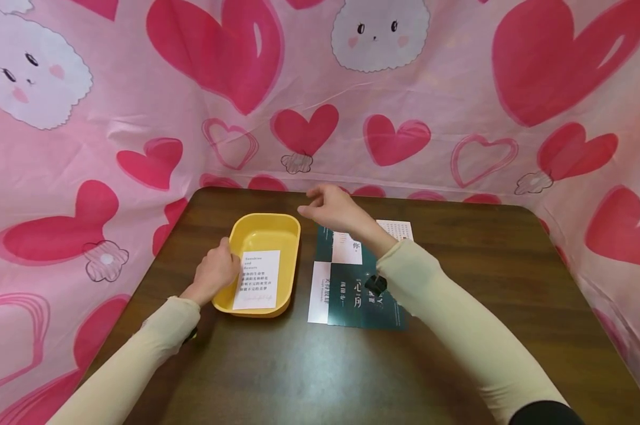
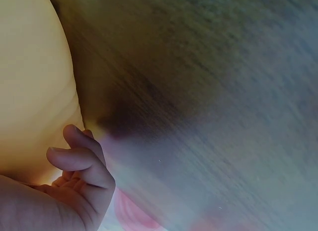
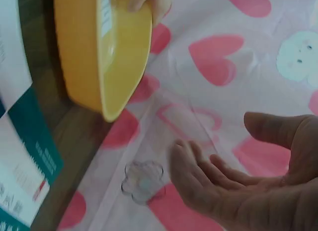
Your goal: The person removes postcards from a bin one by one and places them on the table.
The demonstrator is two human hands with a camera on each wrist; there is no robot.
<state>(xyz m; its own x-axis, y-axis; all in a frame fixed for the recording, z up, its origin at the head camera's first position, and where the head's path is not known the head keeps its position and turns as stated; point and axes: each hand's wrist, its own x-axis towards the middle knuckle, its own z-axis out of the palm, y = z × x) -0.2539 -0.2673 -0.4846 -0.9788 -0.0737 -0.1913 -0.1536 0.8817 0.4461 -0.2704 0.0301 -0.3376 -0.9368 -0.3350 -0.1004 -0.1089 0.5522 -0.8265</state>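
Observation:
A yellow plastic tub [image 1: 268,236] stands on the table, left of the middle. My left hand [image 1: 217,268] grips its left rim, and in the left wrist view curled fingers [image 2: 82,161] lie against the tub's outer wall. Inside the tub lies a white printed card [image 1: 258,280]. My right hand [image 1: 333,208] is raised near the table's far edge, right of the tub. The right wrist view shows that hand [image 3: 238,176] with thumb and fingers apart, holding nothing. Below the right forearm are dark green and white printed cards [image 1: 362,310], partly hidden by the arm.
The brown wooden table [image 1: 298,372] has a far edge close behind the tub. A pink cloth [image 1: 320,82] with hearts hangs around the back and both sides. Another white text card [image 1: 401,229] shows at the back of the card group.

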